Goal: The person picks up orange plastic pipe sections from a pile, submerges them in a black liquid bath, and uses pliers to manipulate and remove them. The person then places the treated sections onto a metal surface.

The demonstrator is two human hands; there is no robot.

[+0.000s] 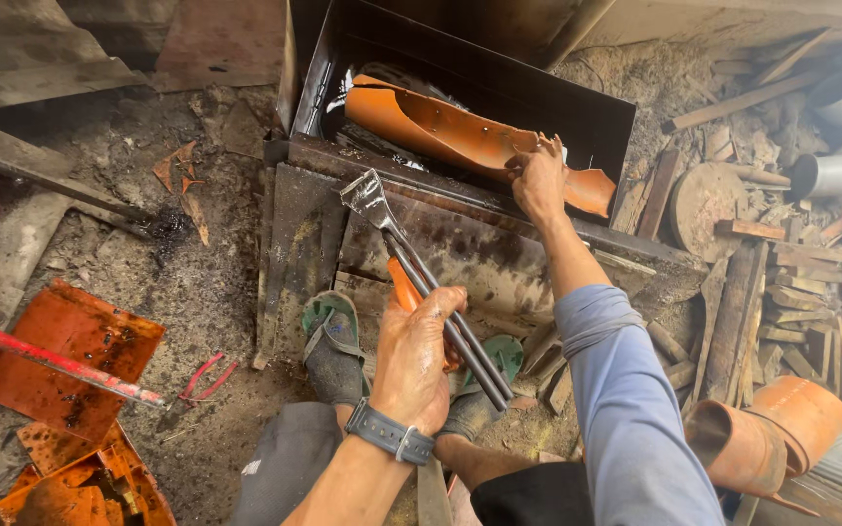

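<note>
- The right hand (539, 178) is gripping the near edge of a curved orange sheet (450, 131) that is lying inside a dark metal trough (499, 93) — its right end is sticking out toward the trough's right corner.
- The left hand (413, 356) is closing around long metal tongs (421, 278), their flat jaws hovering over the trough's front rim, apart from the sheet.
- Open dirt floor is lying left of the trough; flat orange plates (68, 356) are crowding the bottom left corner.
- Wood scraps (762, 282) are hemming the right side.
- Rolled orange pieces (772, 429) are sitting at the bottom right, partly cut off.
- The trough's depths are staying too dark to read.
</note>
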